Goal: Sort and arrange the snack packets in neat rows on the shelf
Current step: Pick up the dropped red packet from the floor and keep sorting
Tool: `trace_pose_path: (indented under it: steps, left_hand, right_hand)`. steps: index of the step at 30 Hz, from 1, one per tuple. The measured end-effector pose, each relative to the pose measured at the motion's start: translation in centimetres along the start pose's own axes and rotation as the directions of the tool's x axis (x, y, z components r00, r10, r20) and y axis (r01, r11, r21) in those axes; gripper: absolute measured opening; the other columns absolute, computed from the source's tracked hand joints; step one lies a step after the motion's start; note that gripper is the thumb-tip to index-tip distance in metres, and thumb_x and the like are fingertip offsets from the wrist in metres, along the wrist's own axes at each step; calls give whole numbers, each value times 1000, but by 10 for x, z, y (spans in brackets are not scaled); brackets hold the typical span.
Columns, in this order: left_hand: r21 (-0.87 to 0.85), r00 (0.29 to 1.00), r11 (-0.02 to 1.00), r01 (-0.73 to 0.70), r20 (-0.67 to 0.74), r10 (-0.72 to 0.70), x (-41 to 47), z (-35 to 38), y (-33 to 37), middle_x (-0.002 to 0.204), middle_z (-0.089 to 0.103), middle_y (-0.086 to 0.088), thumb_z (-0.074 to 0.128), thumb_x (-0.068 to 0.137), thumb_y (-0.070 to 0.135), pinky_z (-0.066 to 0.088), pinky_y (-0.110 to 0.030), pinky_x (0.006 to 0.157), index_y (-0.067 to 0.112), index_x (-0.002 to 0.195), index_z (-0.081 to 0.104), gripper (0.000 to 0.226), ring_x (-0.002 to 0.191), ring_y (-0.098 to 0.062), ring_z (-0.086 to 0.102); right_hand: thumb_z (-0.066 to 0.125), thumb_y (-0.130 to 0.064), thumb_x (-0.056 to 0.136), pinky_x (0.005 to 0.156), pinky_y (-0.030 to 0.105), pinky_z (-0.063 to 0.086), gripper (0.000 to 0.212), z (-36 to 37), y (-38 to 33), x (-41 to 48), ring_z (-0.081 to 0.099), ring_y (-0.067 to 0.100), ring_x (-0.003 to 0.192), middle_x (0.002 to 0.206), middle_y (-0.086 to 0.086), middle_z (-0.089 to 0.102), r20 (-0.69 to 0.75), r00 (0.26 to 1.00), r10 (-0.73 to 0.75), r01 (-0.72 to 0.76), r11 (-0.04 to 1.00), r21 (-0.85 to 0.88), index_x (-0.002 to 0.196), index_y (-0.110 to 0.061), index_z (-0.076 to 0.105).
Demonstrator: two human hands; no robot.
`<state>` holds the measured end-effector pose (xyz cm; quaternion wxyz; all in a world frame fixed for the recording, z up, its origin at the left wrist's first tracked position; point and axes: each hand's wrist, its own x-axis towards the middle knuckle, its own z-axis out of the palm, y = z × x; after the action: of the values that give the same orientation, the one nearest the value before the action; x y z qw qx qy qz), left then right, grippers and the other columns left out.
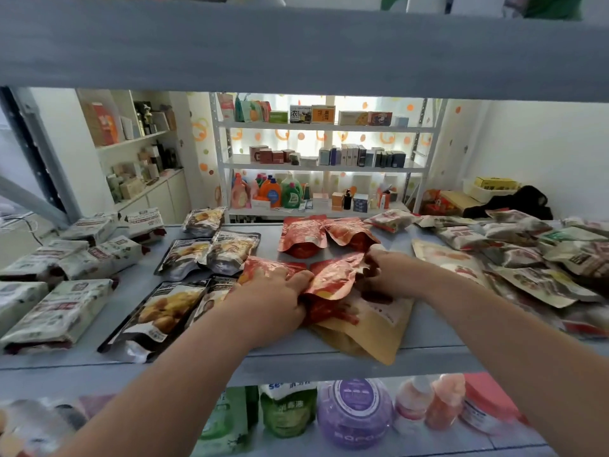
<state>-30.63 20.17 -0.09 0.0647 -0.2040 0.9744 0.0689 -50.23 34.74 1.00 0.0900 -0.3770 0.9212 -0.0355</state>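
On the grey shelf (428, 338) lie two red foil packets (324, 235) side by side at the back middle. In front of them are two more red foil packets (333, 275). My left hand (273, 298) grips them at their near end, and my right hand (385, 268) pinches the top corner of the right one. A tan paper pouch (369, 334) lies under them at the shelf's front edge. Dark packets with a yellow snack picture (171, 308) lie in rows to the left, white packets (62, 311) further left.
A loose heap of mixed pale snack packets (527, 255) covers the right end of the shelf. The shelf above (296, 51) hangs low overhead. Bottles and a purple jar (354, 413) stand on the shelf below. More racks of goods stand across the room.
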Motion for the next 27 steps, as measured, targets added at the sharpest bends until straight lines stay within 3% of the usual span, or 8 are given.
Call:
trace_pose_path:
  steps: [3, 5, 9, 13, 19, 22, 24, 27]
  left_hand:
    - [55, 998, 998, 44, 46, -46, -3, 2, 21, 164, 8, -6, 34, 98, 48, 20, -68, 112, 46, 153, 3, 63, 148, -44, 6]
    - [81, 995, 994, 70, 60, -75, -2, 3, 35, 165, 4, -9, 35, 99, 46, 19, -71, 111, 44, 154, 1, 65, 147, -47, 3]
    - [84, 992, 990, 110, 56, -114, 2, 3, 53, 164, 3, -14, 34, 101, 42, 17, -73, 109, 38, 155, 1, 63, 146, -50, 3]
    - [63, 988, 989, 132, 68, -136, 3, 2, 56, 164, 2, -12, 33, 101, 41, 16, -71, 111, 39, 155, 2, 63, 147, -49, 0]
    - [79, 987, 986, 148, 58, -153, 4, 5, 66, 163, 4, -13, 34, 100, 46, 18, -72, 109, 40, 155, 4, 62, 146, -50, 4]
    - [65, 987, 987, 148, 53, -151, 7, 5, 77, 163, 4, -13, 34, 99, 48, 18, -73, 108, 40, 154, 4, 63, 145, -51, 5]
    - [56, 989, 989, 136, 47, -139, 9, 6, 84, 164, 3, -13, 35, 99, 53, 18, -73, 108, 40, 155, 5, 65, 145, -51, 3]
    - [31, 993, 994, 107, 37, -108, 12, 9, 84, 165, 3, -11, 38, 92, 66, 20, -69, 111, 40, 155, 2, 77, 146, -48, 4]
  right_hand:
    - [65, -37, 92, 91, 30, 47, 54, -17, 11, -16, 58, 20, 115, 136, 0, 58, -16, 1000, -21, 21, 999, -25, 140, -23, 47]
    - [56, -32, 97, 87, 29, 46, 41, -17, 13, -24, 59, 19, 113, 134, 1, 60, -108, 994, -35, 35, 999, 0, 137, -24, 51]
    - [48, -62, 94, 83, 32, 47, 55, -5, 12, -29, 60, 21, 105, 123, 5, 65, -47, 999, -17, 16, 1000, -6, 126, -19, 60]
    - [52, -57, 95, 93, 31, 46, 53, -11, 26, -36, 57, 20, 116, 134, 3, 60, 11, 996, -83, 84, 994, -69, 135, -23, 57]
    - [64, -46, 87, 63, 21, 37, 45, -32, 45, -47, 52, 11, 95, 125, -6, 62, 94, 995, -40, 57, 982, -180, 130, -33, 59]
    - [68, -37, 82, 67, 25, 50, 43, -39, 52, -48, 60, 9, 83, 110, -5, 64, 108, 994, 10, 9, 985, -171, 124, -31, 63]
    - [63, -28, 87, 64, 23, 49, 40, -37, 50, -48, 60, 5, 77, 119, -4, 61, -8, 1000, -26, 24, 988, -156, 126, -30, 61]
    - [49, -27, 97, 94, 29, 45, 39, -23, 33, -47, 55, 12, 118, 144, -4, 49, -213, 967, -140, 152, 988, 39, 136, -32, 52]
